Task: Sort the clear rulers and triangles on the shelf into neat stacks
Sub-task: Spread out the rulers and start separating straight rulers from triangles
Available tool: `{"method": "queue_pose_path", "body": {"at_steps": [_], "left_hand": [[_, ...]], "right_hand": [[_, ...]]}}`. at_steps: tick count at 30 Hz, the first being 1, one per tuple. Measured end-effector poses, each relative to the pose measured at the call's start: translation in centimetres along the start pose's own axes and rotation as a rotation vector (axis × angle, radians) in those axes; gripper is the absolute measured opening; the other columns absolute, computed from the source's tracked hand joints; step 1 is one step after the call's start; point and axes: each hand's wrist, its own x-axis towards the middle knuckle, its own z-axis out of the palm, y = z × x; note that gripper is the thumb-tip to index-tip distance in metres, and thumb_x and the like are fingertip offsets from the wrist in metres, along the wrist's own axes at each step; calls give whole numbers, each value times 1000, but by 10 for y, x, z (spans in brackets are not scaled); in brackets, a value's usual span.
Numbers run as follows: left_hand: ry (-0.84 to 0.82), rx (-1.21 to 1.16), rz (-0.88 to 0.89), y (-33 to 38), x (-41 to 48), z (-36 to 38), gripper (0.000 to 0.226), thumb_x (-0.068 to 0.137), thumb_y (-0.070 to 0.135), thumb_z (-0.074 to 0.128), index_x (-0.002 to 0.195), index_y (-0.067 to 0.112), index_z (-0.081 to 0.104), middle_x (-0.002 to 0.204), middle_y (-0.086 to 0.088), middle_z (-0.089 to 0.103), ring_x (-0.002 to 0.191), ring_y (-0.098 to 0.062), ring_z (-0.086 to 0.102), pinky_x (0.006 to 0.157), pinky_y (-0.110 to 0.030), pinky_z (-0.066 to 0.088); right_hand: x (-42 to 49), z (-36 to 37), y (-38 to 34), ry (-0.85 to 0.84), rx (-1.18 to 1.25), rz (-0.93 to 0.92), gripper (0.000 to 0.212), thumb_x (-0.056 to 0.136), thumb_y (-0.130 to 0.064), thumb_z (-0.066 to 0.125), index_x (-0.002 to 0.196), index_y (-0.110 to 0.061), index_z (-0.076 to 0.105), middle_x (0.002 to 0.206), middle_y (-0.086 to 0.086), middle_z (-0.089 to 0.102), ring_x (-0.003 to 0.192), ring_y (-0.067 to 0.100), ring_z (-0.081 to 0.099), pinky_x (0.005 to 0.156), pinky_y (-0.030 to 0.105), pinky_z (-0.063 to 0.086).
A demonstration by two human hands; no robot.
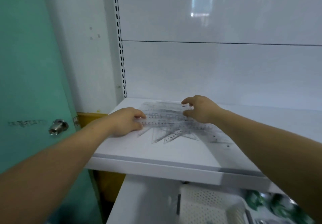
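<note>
Clear rulers (167,117) lie in a loose, overlapping pile at the left of the white shelf (156,155). Triangles (167,134) protrude from the pile's near edge. Left hand (128,121) grips the rulers' left ends, fingers curled. Right hand (200,109) pinches the pile's far right side.

The clear rulers (165,119) lie flat in a loose, fanned, overlapping pile at the left rear of the white shelf (139,154). The clear triangles (160,135) protrude beneath its front edge, corners pointing forward.
</note>
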Motion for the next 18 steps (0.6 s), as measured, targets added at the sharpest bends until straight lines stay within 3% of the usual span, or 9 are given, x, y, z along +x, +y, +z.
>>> {"method": "queue_pose_path", "body": {"at_steps": [4, 7, 10, 12, 18], "left_hand": [[97, -149, 37, 2, 0, 5, 42, 87, 37, 62, 128, 38, 52, 129, 5, 54, 115, -12, 52, 98, -25, 37], [170, -180, 77, 9, -1, 3, 41, 90, 40, 57, 131, 38, 50, 111, 9, 55, 106, -12, 55, 88, -23, 38], [269, -158, 163, 22, 3, -7, 42, 94, 39, 52, 135, 30, 48, 91, 9, 47, 84, -11, 53, 76, -24, 38], [296, -168, 201, 33, 8, -13, 43, 95, 36, 50, 137, 28, 46, 93, 4, 45, 80, -12, 51, 73, -26, 39], [213, -80, 331, 84, 27, -3, 44, 95, 19, 47, 138, 18, 40, 113, -2, 47, 94, -18, 46, 84, -29, 39]], "right_hand": [[0, -6, -7, 37, -39, -6, 49, 93, -47, 49, 138, -29, 44, 129, 6, 55, 118, 26, 50, 98, 37, 41], [-3, -14, -11, 89, 4, 14, 49, 95, -49, 45, 139, -27, 43, 125, 7, 57, 115, 26, 52, 95, 36, 42], [-11, -22, -8, 157, 77, 66, 48, 97, -46, 40, 140, -23, 41, 127, 9, 55, 115, 26, 53, 93, 35, 42], [-20, -27, -1, 213, 113, 120, 49, 98, -43, 38, 141, -19, 39, 132, 10, 52, 119, 27, 51, 95, 35, 40], [-77, -41, 45, 282, 97, 328, 50, 98, -37, 41, 142, -14, 37, 132, 9, 50, 118, 25, 50, 96, 33, 39]]}}
